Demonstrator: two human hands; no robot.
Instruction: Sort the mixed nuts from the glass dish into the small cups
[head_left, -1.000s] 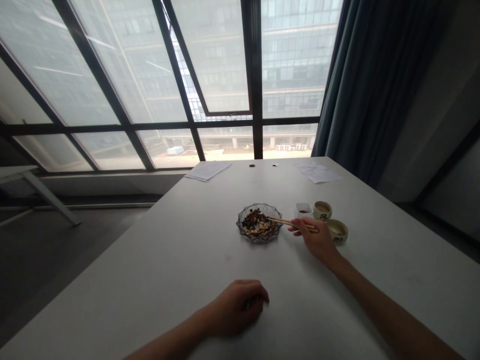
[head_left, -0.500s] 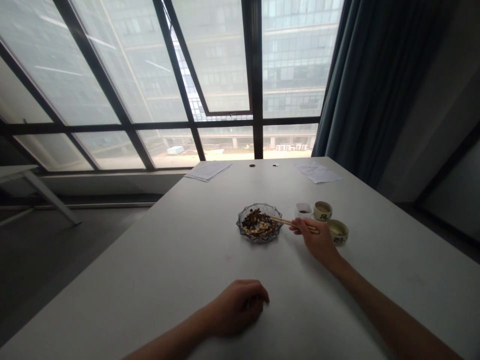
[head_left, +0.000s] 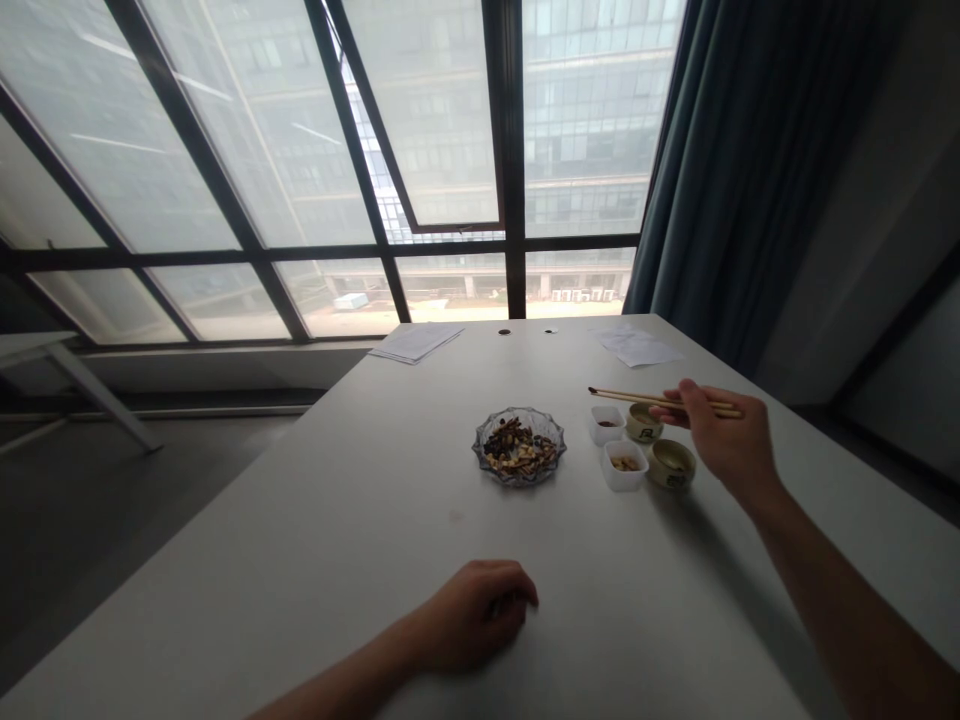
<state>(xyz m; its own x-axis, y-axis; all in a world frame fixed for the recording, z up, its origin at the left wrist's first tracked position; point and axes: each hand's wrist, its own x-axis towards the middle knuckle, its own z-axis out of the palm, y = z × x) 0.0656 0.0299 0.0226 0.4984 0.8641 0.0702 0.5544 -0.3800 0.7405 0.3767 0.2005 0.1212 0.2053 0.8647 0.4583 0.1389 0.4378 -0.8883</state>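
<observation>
So, right hand: raised off the white flat-topped table (head_left: 337, 520), well to the right of the clear scalloped glass bowl (head_left: 517, 481). Wrist's bent, back of the right hand (head_left: 727, 435) faces up-ish, thumb on top. It's pinching a pair of thin pale wooden chopsticks (head_left: 626, 393), roughly level.

Chopstick tips: pointing left, close together, up in the air right of the glass bowl and a bit beyond it. There's a small dark bit at the end, too tiny to name.

Left hand: the left hand (head_left: 480, 610) rests on the table on the near side of the glass bowl, fingers bent over loosely, a gap showing by the thumb, gripping nothing I can see.

Glass bowl contents: a heap of mixed dark brown and pale yellow dried bits (head_left: 521, 448).

Tubs: two small square white plastic tubs right of the glass bowl, the far one (head_left: 598, 433) with dark bits, the near one (head_left: 624, 482) with tan bits.

Writing: two round beige ceramic cups, right of the glass bowl past the tubs. Far cup (head_left: 636, 434) has one dark boxy character, near cup (head_left: 660, 476) has dark marking too, both too blurry to read for sure.
</observation>
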